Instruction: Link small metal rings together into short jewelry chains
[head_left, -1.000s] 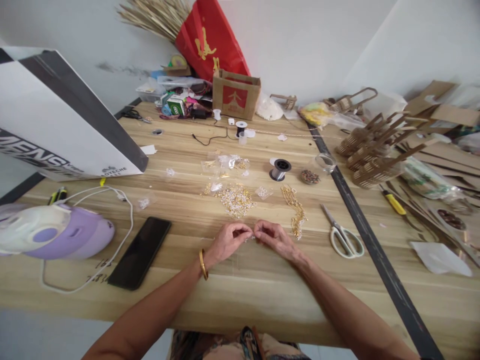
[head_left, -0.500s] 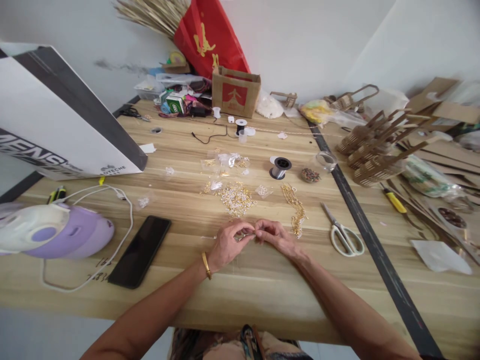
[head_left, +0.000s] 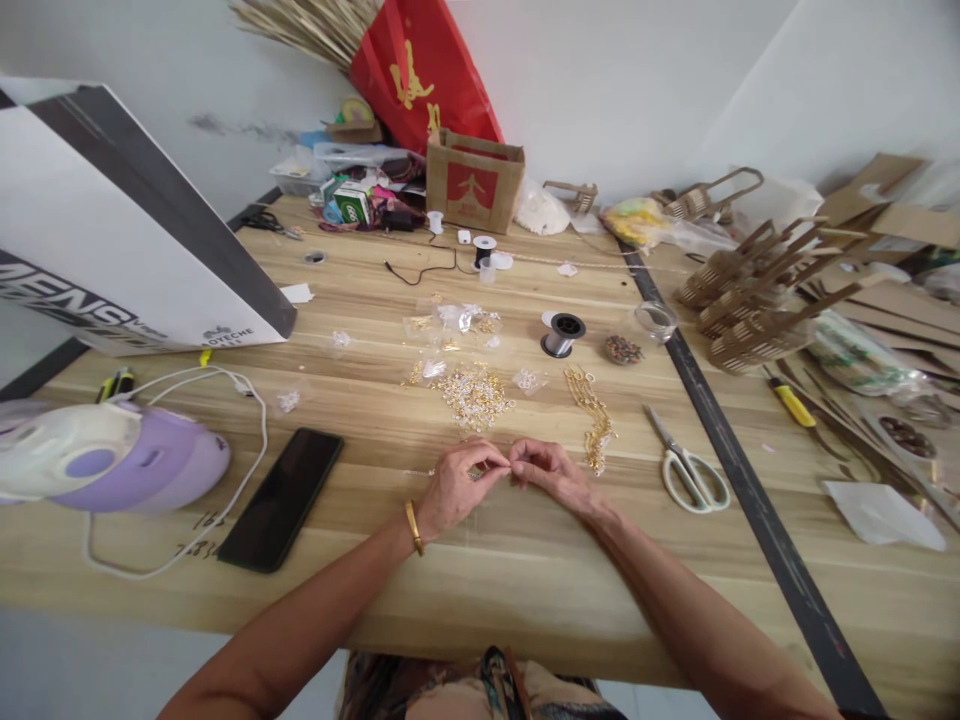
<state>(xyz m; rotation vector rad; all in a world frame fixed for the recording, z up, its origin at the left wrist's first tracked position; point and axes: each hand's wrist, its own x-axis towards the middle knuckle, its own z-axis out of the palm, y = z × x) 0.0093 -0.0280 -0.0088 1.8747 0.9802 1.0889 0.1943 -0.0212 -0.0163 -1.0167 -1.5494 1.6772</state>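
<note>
My left hand (head_left: pixel 465 482) and my right hand (head_left: pixel 547 470) meet above the wooden table (head_left: pixel 510 590), fingertips pinched together. Whatever lies between the fingertips is too small to name. A thin strand (head_left: pixel 418 472) shows on the table just left of my left hand. Beyond the fingers spreads a pile of gold and clear beads (head_left: pixel 474 396). A gold chain (head_left: pixel 595 420) lies to the right of the pile, close to my right hand. Farther right rest scissors (head_left: pixel 686 462) with white handles.
A black phone (head_left: pixel 283 500) and a purple-and-white device (head_left: pixel 142 458) with a white cable lie at left. Behind the beads stand a wire spool (head_left: pixel 562 335) and a cup of mixed beads (head_left: pixel 624 348). Small woven baskets (head_left: pixel 750 300) stand at right; a paper bag (head_left: pixel 475 182) is at the back.
Both hands stay nearly in place, still pinched together. The fingers of my left hand have shifted slightly at the pinch. The whole view has moved a little.
</note>
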